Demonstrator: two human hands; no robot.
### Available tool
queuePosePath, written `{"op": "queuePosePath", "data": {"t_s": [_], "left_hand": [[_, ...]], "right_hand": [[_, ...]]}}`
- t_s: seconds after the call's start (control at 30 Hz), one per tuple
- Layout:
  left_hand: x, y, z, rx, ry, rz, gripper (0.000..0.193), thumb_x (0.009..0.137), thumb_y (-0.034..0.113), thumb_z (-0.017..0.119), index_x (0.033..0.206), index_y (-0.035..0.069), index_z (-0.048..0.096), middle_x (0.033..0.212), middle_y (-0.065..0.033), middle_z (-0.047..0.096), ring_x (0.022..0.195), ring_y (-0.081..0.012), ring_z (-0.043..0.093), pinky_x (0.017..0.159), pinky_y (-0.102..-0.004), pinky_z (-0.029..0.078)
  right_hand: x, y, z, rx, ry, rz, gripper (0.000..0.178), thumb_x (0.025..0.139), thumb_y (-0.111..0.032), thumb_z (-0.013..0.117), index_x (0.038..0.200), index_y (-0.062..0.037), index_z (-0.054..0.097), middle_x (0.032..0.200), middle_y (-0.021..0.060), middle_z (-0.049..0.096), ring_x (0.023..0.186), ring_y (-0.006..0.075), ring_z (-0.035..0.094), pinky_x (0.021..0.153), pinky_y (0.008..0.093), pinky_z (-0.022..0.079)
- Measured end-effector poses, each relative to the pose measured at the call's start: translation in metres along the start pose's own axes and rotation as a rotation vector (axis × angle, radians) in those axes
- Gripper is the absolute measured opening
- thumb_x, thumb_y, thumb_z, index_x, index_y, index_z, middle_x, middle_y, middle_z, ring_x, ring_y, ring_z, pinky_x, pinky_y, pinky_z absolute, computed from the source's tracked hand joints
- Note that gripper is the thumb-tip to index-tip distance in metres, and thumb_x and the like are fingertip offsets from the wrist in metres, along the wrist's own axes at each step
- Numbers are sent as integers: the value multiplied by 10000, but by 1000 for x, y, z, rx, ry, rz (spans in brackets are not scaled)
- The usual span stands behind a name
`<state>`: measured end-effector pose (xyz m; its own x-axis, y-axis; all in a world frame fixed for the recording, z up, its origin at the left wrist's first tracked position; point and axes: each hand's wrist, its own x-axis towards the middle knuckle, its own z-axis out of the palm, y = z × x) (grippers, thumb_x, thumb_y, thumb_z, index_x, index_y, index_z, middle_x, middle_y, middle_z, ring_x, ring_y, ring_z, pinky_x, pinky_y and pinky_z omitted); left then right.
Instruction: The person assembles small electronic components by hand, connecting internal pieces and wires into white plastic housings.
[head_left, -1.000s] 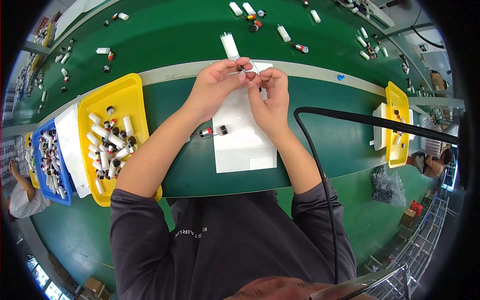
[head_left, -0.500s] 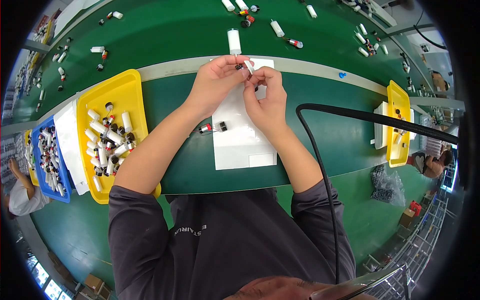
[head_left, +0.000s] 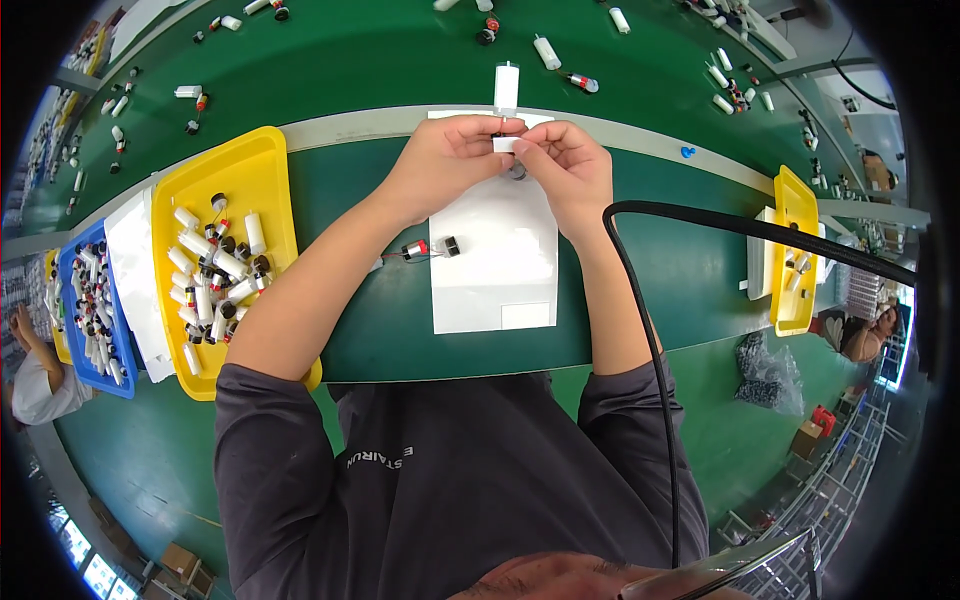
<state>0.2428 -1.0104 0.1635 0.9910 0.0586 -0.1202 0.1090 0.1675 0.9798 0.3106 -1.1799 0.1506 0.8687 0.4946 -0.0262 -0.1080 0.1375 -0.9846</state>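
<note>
My left hand (head_left: 450, 158) and right hand (head_left: 574, 172) meet above the far end of a white sheet (head_left: 492, 270), fingertips pinched round a small white strip (head_left: 506, 145). Just beyond the fingers a white cylinder (head_left: 507, 88) sticks out away from me; whether it is joined to the held piece is hidden. A dark round part (head_left: 517, 172) shows below the right fingertips. Near my left forearm lies a small red and silver motor-like part (head_left: 414, 249), wired to a black cap-like piece (head_left: 451, 246) on the sheet.
To the left, a yellow tray (head_left: 277, 190) and a blue tray (head_left: 124, 340) hold many white cylinders with wired parts. More lie on the green belt (head_left: 380, 70) ahead. A black cable (head_left: 740, 225) arches across the right, before another yellow tray (head_left: 784, 200). A blue knob (head_left: 688, 152) rests on the ledge.
The white strip has turned from tilted to level, and my right thumb now presses on it. The white cylinder beyond my fingers has shifted right. Parts on the belt appear slightly further left.
</note>
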Motion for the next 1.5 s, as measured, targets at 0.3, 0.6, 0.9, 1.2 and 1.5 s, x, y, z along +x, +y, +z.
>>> {"op": "queuePosePath", "data": {"t_s": [0.3, 0.6, 0.9, 1.2, 1.5], "left_hand": [[3, 2, -1, 55, -31, -96, 446, 908, -81, 673, 1346, -39, 601, 1264, -109, 678, 1117, -152, 674, 986, -283, 553], [-3, -1, -1, -18, -69, -50, 412, 975, -15, 612, 1385, -42, 572, 1291, -126, 665, 1150, -183, 661, 1031, -315, 535], [2, -5, -4, -164, -36, -41, 356, 1027, 20, 552, 1379, -28, 582, 1363, -146, 622, 1238, -203, 603, 1096, -358, 494], [35, 48, -139, 786, 474, 90, 467, 864, 63, 791, 1292, -55, 648, 1026, -91, 759, 871, -121, 707, 827, -253, 571], [132, 39, -140, 1310, 187, 453, 488, 895, 291, 690, 1351, 129, 628, 1415, -206, 575, 1320, -382, 535, 1119, -432, 434]], "right_hand": [[3, 0, -4, 17, -85, -3, 74, 923, -4, 709, 988, 2, 675, 887, 20, 704, 781, 61, 644, 717, 205, 520], [-3, 2, 3, -57, 20, -7, 95, 905, -39, 737, 968, -5, 674, 887, 35, 705, 752, 70, 647, 703, 215, 524], [-6, 6, 6, -860, 140, -805, 263, 820, -33, 732, 1081, -50, 706, 925, 96, 647, 837, 272, 630, 720, 387, 497], [-127, -35, -23, -937, -580, -241, 210, 819, -60, 723, 1020, -23, 673, 994, 133, 613, 867, 326, 636, 750, 445, 529], [-141, -26, -27, -919, -514, -271, 301, 832, -27, 699, 1127, 9, 653, 994, 112, 589, 898, 308, 630, 802, 412, 530]]}}
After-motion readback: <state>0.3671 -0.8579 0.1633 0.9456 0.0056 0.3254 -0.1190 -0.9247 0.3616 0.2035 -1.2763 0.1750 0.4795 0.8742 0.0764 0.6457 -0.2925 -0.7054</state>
